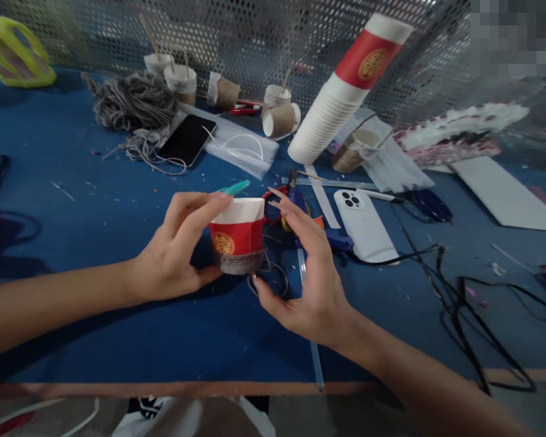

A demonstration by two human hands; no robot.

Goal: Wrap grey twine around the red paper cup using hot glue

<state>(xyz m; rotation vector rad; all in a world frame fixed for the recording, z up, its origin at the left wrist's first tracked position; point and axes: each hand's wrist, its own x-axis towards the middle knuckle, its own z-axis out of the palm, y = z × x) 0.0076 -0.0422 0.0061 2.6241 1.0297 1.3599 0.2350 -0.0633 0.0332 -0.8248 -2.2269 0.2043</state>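
Note:
A red and white paper cup [237, 237] with a gold emblem stands upright in front of me, grey yarn wound around its lower part. My left hand [177, 249] grips it from the left, fingers at the rim and thumb low by the base. On the other side my right hand [307, 270] curves around with fingers spread, its thumb tip close to the base; whether it touches the cup I cannot tell. A loose loop of grey yarn [286, 282] trails from the cup between my hands. Behind the rim lies a teal pen-like object [235, 187].
Beyond my right hand are a blue-handled tool [295, 193], a white phone [366, 227] and black cables [459, 309]. Farther back are a tall stack of paper cups [330, 103], a grey yarn bundle [134, 100], a black phone [187, 141] and several yarn-wrapped cups [282, 120].

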